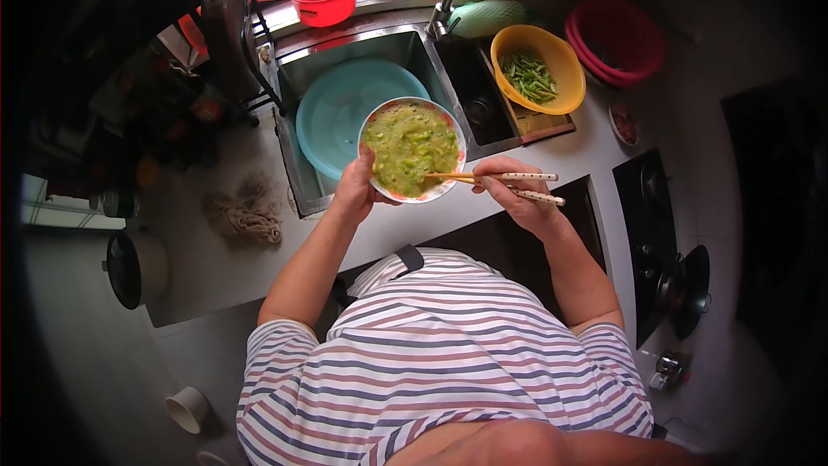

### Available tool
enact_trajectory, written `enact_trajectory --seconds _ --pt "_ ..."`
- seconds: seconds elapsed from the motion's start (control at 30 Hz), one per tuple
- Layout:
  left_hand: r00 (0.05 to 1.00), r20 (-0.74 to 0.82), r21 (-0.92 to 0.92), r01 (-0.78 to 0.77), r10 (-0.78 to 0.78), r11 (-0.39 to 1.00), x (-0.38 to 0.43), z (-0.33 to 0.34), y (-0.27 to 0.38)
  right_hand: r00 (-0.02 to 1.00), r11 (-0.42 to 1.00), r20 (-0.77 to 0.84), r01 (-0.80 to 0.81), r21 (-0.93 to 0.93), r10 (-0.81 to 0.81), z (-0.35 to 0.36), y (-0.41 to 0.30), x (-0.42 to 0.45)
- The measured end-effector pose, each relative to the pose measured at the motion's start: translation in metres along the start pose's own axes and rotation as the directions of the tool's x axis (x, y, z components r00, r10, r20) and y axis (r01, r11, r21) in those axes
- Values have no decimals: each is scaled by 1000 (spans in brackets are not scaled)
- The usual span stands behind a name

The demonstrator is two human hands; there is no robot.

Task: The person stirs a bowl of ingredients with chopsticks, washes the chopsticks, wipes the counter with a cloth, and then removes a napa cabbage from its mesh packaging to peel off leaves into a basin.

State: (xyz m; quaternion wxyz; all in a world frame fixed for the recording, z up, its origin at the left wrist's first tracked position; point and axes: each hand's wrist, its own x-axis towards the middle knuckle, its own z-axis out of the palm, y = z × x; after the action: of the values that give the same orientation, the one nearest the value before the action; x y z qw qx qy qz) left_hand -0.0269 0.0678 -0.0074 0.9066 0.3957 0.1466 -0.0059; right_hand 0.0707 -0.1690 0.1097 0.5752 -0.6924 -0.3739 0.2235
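Observation:
My left hand (pixel 358 188) grips the left rim of a white bowl (pixel 462 142) with red patterning, thumb over the edge. The bowl holds a frothy yellow-green mixture (pixel 414 145) with chopped green pieces, which looks like beaten egg. In my right hand (pixel 514 200) is a pair of chopsticks (pixel 527 177) with dotted pale handles; their tips are in the mixture near the bowl's lower right. The bowl is held above the front edge of the sink, partly over a light blue plastic basin (pixel 330 97).
The basin sits in a steel sink (pixel 284 136) below a faucet (pixel 442 13). A yellow colander (pixel 572 87) of cut green vegetables and red basins (pixel 618 39) stand at right, beyond a small dish of reddish food (pixel 623 124). The stove (pixel 643 207) is far right; a cloth (pixel 242 213) lies left.

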Motion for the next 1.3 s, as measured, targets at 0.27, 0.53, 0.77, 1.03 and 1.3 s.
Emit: enact_trajectory --seconds 0.27,0.53,0.77,1.03,1.3 --pt "998 0 -46 55 -56 997 0 -4 -2 1000 996 -26 1 91 1 9 -22 -14" --pt "993 61 -38 105 -103 994 6 5 -6 966 902 -143 142 -408 -217 25 -20 -13" --pt "989 84 -21 126 -124 992 17 15 -14 999 983 -41 15 -180 -23 38 -20 -25" --pt "980 104 22 166 -167 986 24 34 -21 948 982 -274 126 -139 -161 -28 -20 -12" --pt "981 62 54 180 -183 982 41 77 -42 988 949 -31 137 -284 -152 -95 3 13"
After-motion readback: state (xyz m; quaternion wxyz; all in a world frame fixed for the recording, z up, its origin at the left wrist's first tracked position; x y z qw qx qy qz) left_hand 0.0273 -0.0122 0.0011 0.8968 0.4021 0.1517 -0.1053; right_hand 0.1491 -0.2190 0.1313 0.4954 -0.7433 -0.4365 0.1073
